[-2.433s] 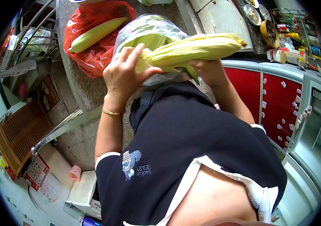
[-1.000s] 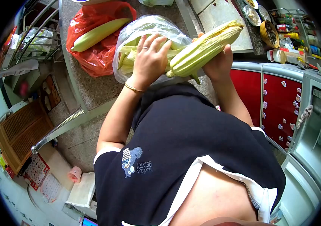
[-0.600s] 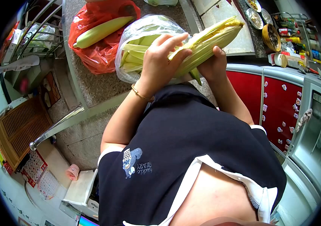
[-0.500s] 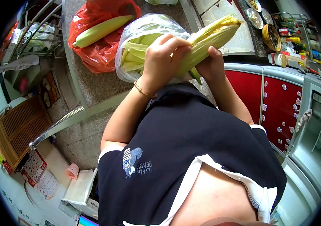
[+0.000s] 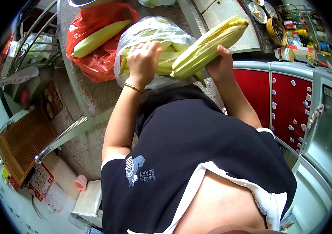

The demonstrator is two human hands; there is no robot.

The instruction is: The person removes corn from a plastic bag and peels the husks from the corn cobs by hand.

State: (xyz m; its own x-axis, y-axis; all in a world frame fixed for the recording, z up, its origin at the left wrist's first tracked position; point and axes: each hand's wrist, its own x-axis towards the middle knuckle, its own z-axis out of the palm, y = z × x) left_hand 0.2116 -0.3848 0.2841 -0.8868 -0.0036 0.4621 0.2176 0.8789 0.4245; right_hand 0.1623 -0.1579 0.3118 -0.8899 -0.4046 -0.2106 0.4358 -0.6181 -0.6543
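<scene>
My right hand (image 5: 221, 65) holds an ear of corn (image 5: 209, 46) in its pale green husk, tilted with the silk end up to the right. My left hand (image 5: 143, 62) is at the mouth of a clear plastic bag (image 5: 150, 29), its fingers curled over a strip of husk. Loose husks (image 5: 166, 60) fill the bag. Left of it, a red plastic bag (image 5: 92, 70) lies on the counter with another ear of corn (image 5: 101, 39) on it.
The stone counter (image 5: 99, 97) has a metal edge. A metal basin (image 5: 90, 3) stands at its far end. To the right are a wicker basket (image 5: 277, 31), foil-covered dishes (image 5: 258, 13), bottles and red cabinet doors (image 5: 251, 89).
My left hand has come off the ear of corn and moved left over the bag of husks. My right hand still holds the ear, at nearly the same place.
</scene>
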